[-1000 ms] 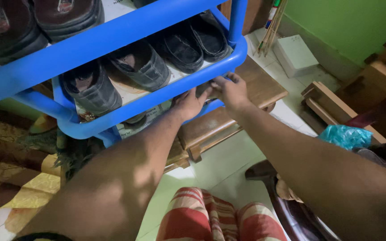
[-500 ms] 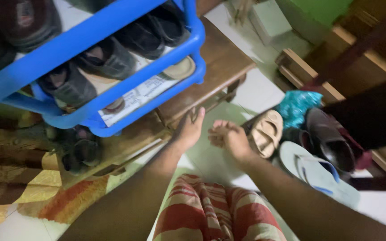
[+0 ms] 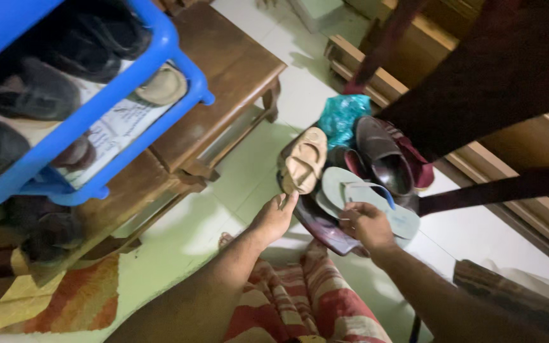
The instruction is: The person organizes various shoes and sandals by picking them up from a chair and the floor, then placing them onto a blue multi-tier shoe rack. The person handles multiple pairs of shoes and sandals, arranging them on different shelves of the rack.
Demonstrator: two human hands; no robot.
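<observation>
Left hand (image 3: 274, 219) open, fingertips touching tan slip-on shoe (image 3: 304, 160), right hand (image 3: 366, 223) grasping pale flip-flop (image 3: 351, 190)

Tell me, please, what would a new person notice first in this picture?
First comes the bright blue shoe rack at the upper left, with dark shoes on its shelves. Next is the heap of footwear on the pale floor at the centre: the left hand touches a beige shoe, and the right hand rests on a light blue flip-flop.
</observation>
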